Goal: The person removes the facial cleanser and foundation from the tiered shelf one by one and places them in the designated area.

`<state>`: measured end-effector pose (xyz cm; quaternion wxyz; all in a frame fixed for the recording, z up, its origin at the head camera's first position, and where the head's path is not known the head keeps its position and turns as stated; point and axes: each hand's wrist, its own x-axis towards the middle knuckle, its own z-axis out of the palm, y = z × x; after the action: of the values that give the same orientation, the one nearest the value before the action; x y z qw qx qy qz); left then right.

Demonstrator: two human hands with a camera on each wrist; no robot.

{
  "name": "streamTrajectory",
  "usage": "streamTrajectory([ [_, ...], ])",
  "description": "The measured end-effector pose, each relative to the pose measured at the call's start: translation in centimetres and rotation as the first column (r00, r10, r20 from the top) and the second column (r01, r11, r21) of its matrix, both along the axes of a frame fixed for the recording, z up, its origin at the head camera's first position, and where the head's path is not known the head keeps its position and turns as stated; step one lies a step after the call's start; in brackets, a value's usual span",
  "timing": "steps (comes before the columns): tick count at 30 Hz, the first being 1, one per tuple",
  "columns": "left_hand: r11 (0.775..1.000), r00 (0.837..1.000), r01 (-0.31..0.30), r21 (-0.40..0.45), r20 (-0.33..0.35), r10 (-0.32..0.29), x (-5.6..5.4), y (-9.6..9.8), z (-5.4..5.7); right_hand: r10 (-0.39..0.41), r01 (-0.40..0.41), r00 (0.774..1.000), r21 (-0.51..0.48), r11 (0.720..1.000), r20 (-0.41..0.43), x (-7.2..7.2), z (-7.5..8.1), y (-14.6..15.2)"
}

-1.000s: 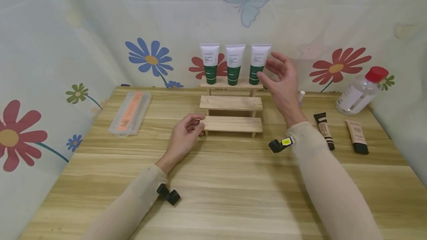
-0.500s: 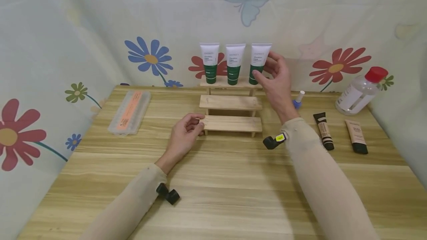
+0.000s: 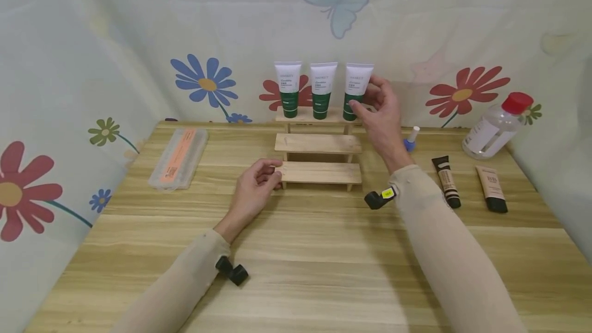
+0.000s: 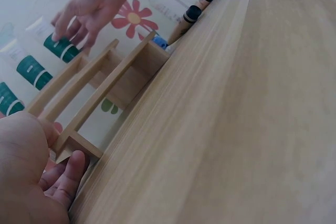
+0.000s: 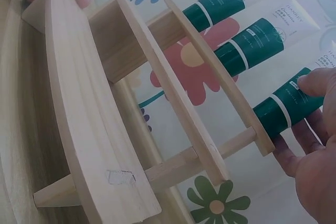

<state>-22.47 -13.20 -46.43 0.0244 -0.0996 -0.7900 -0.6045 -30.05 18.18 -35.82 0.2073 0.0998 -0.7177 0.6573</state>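
Note:
A wooden three-step display stand [image 3: 319, 143] stands near the back of the table. Three white-and-green squeeze tubes line its top step, caps down: a left tube [image 3: 289, 89], a middle tube [image 3: 322, 90] and a right tube [image 3: 357, 91]. My right hand [image 3: 383, 117] holds the right tube from its right side, thumb on the green front and fingers behind, as the right wrist view also shows. With my left hand [image 3: 253, 185] I grip the left end of the lowest step; in the left wrist view the thumb and fingers [image 4: 71, 177] are around that corner.
At left lies a clear plastic case [image 3: 180, 158] with an orange label. Right of the stand are a blue nail-polish bottle [image 3: 410, 140], a black-and-beige tube [image 3: 446, 181], a beige tube [image 3: 492, 189] and a clear red-capped bottle [image 3: 495, 127]. A flowered curtain [image 3: 231, 19] hangs behind.
My right hand has moved left and closed in on the right tube, uncovering the blue nail-polish bottle. The left hand stays on the stand, and the tubes keep their places.

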Motion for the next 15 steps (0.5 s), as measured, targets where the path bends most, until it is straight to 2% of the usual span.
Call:
streamTrajectory([
  [15, 1.0, 1.0, -0.002, 0.009, 0.003, 0.002, 0.1, 0.0, 0.0, -0.053, 0.053, 0.998, -0.004, 0.999, -0.039, 3.8, 0.7, 1.1],
])
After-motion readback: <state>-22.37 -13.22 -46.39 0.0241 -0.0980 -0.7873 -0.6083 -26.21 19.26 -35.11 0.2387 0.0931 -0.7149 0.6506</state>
